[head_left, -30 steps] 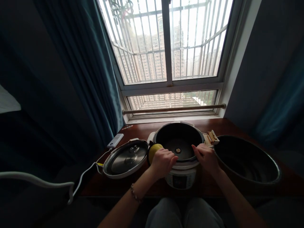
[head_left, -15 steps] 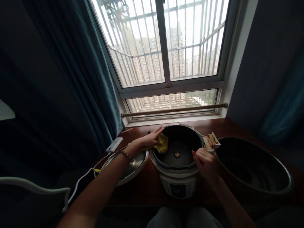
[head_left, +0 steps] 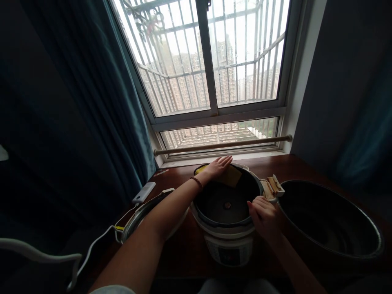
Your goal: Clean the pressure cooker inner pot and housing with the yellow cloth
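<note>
Left hand [head_left: 219,166] flat and stretched, fingers straight and nearly together, palm down over a soft yellow cloth [head_left: 232,177] at the far rim of a round white electric cooker [head_left: 226,234] with a dark interior. For good wiping of this rim, press evenly with the whole palm, follow the curve slowly, and allow no loose fold to drop inside. Cloth directly under the hand: one end visible beyond the wrist, the other hanging below the fingers against the inner wall. At the near-right edge of the cooker, right hand [head_left: 263,212] with fingers curled; cannot tell from this view whether really gripping. Probably useful there for steadying. Further out, on a reddish-brown wooden table [head_left: 272,162]: to the left, a round silver-coloured lid [head_left: 145,210], partly hidden by the left forearm; to the right, a wide dark pot [head_left: 327,220], just beside the cooker.
</note>
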{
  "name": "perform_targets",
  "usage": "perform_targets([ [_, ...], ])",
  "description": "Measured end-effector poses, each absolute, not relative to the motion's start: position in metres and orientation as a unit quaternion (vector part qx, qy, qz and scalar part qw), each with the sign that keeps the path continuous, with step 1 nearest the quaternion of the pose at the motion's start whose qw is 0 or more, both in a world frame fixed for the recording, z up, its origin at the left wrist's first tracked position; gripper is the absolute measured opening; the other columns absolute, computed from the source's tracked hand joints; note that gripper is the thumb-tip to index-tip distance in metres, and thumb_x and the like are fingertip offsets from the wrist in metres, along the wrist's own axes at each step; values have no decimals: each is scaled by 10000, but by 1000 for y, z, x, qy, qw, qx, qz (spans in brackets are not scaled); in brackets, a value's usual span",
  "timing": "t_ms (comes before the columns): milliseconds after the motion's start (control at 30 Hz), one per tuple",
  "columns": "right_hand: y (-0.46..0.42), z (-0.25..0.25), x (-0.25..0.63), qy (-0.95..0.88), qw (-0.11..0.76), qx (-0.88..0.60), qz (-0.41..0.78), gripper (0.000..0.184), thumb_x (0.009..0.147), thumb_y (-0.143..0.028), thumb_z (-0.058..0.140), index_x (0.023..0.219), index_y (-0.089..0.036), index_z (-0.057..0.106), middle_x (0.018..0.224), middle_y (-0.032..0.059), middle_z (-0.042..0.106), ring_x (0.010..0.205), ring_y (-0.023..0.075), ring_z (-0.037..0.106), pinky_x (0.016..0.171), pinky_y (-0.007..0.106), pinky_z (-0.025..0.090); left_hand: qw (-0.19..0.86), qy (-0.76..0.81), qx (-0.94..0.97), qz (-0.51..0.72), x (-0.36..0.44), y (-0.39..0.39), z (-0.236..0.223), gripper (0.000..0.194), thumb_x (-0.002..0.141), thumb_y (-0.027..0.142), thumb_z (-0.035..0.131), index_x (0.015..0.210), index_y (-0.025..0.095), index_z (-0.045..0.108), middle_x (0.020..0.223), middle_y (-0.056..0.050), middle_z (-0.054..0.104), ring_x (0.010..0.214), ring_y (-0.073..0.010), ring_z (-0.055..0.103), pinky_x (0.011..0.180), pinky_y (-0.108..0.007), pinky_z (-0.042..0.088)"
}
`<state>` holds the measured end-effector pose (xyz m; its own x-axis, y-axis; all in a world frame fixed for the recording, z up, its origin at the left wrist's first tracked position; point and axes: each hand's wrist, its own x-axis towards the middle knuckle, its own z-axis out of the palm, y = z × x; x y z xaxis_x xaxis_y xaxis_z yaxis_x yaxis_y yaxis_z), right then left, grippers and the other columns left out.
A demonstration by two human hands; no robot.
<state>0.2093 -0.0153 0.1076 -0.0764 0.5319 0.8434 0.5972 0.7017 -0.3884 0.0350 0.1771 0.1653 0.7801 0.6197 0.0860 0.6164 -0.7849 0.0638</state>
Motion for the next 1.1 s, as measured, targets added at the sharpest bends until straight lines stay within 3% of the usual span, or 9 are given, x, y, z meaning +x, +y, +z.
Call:
perform_targets([
  [133,-14,107,210,-735,556,-387,-30,333,847,-103,433,533,-191,366,521,-18,392,534,108,377,580,282,312,77,227,971,7,36,165,165,459,794,55,419,1154,297,568,1314,17,511,1268,-130,378,1051,-337,266],
  [267,-14,106,210,-733,554,-393,-32,339,846,-108,432,523,-193,374,517,-15,402,533,110,384,580,282,320,90,234,968,-12,28,167,164,247,688,71,523,808,227,673,1041,6,669,1062,-147,543,915,-306,390],
  [467,-17,110,209,-732,551,-400,-27,333,854,-116,426,533,-193,382,528,-9,416,540,113,401,588,287,327,59,251,966,-17,15,169,163,210,668,37,535,609,224,610,1015,-30,666,1040,-125,532,943,-225,330],
  [800,-18,109,210,-733,540,-414,-20,354,866,-145,426,523,-197,359,519,-14,395,546,115,389,591,283,327,16,364,930,-47,-7,138,145,181,724,101,555,567,174,610,803,-108,678,951,-197,577,885,-322,390],
  [967,-20,112,210,-736,531,-420,-24,354,872,-149,422,526,-197,361,523,-14,403,545,114,392,589,280,326,54,417,902,-100,-12,123,141,237,824,295,564,641,147,592,686,-15,638,698,-119,595,738,-317,476],
  [1100,-20,112,210,-735,530,-423,-25,356,872,-154,421,522,-198,366,524,-11,413,551,118,403,591,280,330,105,425,893,-102,-13,111,149,232,636,237,718,472,172,567,425,24,543,454,-126,539,531,-275,475],
])
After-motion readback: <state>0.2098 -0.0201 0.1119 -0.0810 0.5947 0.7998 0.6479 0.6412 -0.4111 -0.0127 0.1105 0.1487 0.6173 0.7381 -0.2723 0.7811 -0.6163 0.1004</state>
